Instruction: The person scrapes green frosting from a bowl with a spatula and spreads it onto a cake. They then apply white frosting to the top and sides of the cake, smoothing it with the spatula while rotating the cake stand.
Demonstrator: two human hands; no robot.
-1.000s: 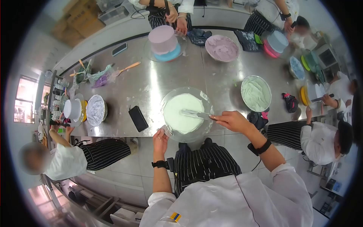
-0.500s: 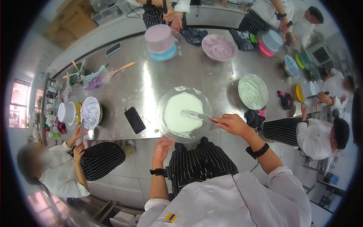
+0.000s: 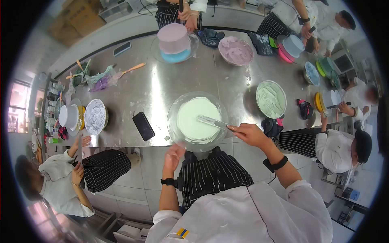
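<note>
A round cake top coated in pale green cream (image 3: 194, 131) sits on a clear turntable (image 3: 173, 117) at the table's front edge. My right hand (image 3: 250, 134) grips the handle of an icing spatula (image 3: 212, 121) from the right, its long metal blade lying flat over the cream near the middle. At the turntable's front left rim is my left hand (image 3: 173, 157), empty, with loosely extended fingers and fingertips slightly blurred. A bowl of pale green cream (image 3: 271, 99) stands to the right of the turntable.
A black phone (image 3: 143, 126) lies left of the turntable. Across the steel table (image 3: 133, 85) are a lilac cake (image 3: 173, 38), a bowl of lilac cream (image 3: 236, 51) and piping bags (image 3: 101, 81). Co-workers stand around it; a person (image 3: 60, 182) at left holds a spatula.
The green surface looks smoother and rounder, with fewer ragged edges. My spatula has shifted slightly right; my left hand stays by the rim. The person at left has drawn back from their bowl.
</note>
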